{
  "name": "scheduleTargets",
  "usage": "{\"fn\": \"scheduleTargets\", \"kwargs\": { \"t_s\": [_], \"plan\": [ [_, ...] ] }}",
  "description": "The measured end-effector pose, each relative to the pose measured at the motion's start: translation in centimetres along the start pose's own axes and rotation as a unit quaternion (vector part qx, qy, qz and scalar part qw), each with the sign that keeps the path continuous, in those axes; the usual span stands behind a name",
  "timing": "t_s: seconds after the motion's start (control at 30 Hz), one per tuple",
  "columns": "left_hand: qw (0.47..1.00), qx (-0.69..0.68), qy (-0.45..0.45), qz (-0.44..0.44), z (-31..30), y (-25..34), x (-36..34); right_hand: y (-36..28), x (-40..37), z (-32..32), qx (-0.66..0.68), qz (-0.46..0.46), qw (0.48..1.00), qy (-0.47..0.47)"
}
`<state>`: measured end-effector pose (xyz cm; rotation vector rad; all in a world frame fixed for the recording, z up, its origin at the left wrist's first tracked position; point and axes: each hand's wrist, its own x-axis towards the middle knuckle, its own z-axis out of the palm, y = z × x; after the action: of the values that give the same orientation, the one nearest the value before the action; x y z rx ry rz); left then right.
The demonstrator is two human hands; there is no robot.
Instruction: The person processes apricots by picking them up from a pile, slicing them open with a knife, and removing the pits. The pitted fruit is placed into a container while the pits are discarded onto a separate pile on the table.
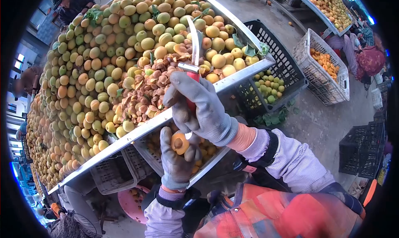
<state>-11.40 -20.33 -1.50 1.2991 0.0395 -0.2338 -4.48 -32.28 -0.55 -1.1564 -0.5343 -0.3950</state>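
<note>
My right hand [197, 105], in a grey coated glove, is closed around the red handle of a knife [194, 42]. Its pale curved blade points up over the fruit, and a metal crosspiece sits where blade meets handle. Just below, my gloved left hand [176, 161] grips a halved apricot [179, 143], cut face up, with the brown pit still in it. Beyond both hands, a heap of brown pits and scraps [151, 82] lies at the metal rim of the table [137, 132], against a large pile of whole apricots [99, 63].
Under the rim stands a crate of apricot halves [218, 155]. A black crate [286, 63] with green fruit is to the right; a white crate [328, 94] of orange halves stands farther off. A pink basin [131, 204] is below left. Other people work around the tables.
</note>
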Motion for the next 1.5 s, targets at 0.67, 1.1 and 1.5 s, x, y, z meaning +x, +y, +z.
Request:
{"fn": "scheduleTargets", "kwargs": {
  "t_s": [0.67, 1.1, 1.5],
  "plan": [
    [0.967, -0.168, -0.059, -0.18, -1.1, -0.7, 0.2, 0.0, 1.0, 1.3, 0.294, 0.397, 0.861, 0.117],
    [0.877, -0.354, -0.012, -0.324, -0.1, 0.6, 0.9, 2.0, 1.2, 0.8, 0.375, 0.421, 0.802, 0.196],
    [0.974, -0.175, 0.03, -0.142, -0.5, 3.3, 5.2, -2.8, 5.1, -0.8, 0.096, 0.293, 0.939, 0.152]
  ]
}}
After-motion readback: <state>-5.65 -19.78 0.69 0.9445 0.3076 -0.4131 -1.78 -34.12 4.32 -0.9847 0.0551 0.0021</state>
